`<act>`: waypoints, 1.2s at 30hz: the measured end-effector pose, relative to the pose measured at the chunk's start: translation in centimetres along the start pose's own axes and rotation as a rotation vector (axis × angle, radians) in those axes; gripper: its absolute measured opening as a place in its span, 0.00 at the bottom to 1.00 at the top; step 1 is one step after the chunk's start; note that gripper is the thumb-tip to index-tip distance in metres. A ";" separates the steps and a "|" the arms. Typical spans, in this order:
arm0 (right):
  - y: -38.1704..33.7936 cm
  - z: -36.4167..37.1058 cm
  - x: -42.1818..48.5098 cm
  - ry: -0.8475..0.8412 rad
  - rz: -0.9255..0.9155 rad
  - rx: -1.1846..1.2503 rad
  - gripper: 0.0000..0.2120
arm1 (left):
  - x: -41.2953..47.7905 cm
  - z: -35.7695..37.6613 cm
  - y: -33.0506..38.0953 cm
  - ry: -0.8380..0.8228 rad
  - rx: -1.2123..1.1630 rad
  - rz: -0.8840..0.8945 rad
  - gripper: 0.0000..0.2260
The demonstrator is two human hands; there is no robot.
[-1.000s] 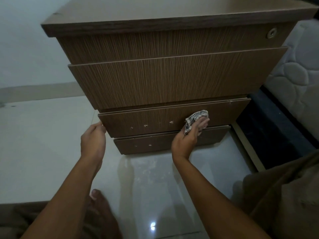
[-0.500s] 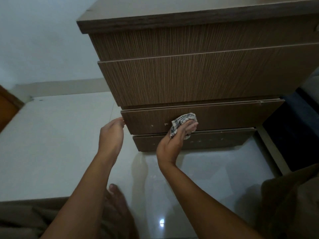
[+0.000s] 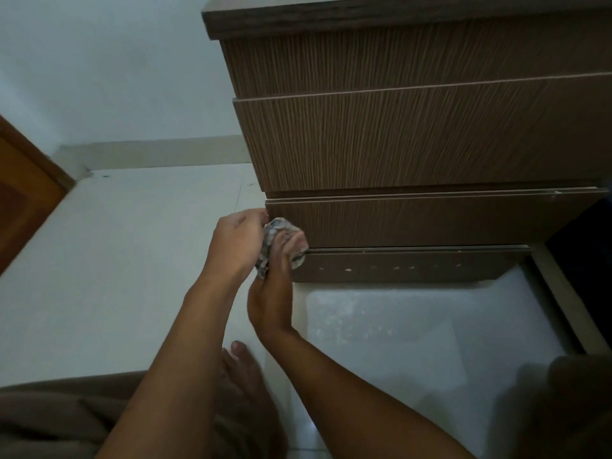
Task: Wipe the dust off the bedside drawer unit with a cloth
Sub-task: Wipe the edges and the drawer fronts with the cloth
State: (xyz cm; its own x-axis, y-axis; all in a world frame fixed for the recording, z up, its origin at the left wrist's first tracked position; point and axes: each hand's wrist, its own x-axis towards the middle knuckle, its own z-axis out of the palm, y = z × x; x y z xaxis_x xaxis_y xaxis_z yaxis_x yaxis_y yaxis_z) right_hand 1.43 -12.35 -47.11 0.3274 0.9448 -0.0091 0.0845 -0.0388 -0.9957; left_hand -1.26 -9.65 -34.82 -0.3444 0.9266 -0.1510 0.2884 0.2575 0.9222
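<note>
The brown wood-grain drawer unit point(image 3: 414, 137) fills the upper right, with several stacked drawer fronts. A small checked cloth point(image 3: 280, 228) is bunched against the left end of the third drawer front point(image 3: 430, 221). My right hand point(image 3: 276, 273) presses the cloth to that front, fingers spread over it. My left hand point(image 3: 236, 241) rests at the drawer's left edge, touching the cloth's side; whether it grips the drawer edge is hidden. The bottom panel point(image 3: 397, 265) shows several small pale marks.
Glossy white floor tiles point(image 3: 381, 326) lie in front of the unit. A bare foot point(image 3: 241, 369) and brown trousers sit below my arms. An orange-brown door point(image 3: 23, 193) stands at far left, a dark gap point(image 3: 583, 246) at right.
My right hand has slid the cloth leftward along the third drawer front, from its middle to its left end, meeting my left hand. The view has shifted left.
</note>
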 end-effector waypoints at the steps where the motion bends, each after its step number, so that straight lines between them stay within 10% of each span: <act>1: 0.2 0.1 -0.5 0.013 0.075 0.087 0.30 | 0.0 0.0 0.0 0.009 0.015 -0.002 0.12; 5: 1.1 -2.3 -3.2 -0.464 -0.091 -0.069 0.27 | 0.0 0.3 0.0 0.027 0.103 0.002 0.13; 16: 0.0 -6.1 -2.0 0.227 0.322 0.258 0.25 | 0.1 0.0 -0.2 -0.006 0.083 0.019 0.13; 26: -4.8 -1.5 -1.6 -0.276 0.348 0.293 0.14 | 0.0 0.0 -0.6 0.007 0.074 0.036 0.14; 36: -3.4 -6.5 0.4 0.040 -0.520 -0.151 0.45 | -0.1 0.0 -0.1 -0.023 0.056 0.054 0.18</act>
State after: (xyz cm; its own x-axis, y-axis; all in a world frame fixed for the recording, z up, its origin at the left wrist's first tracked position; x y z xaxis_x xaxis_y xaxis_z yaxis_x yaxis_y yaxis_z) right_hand 7.37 -13.99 -43.15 0.2418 0.8387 0.4879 0.3780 0.3817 -0.8435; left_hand -1.27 -9.80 -34.87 -0.3067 0.9454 -0.1105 0.3559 0.2216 0.9079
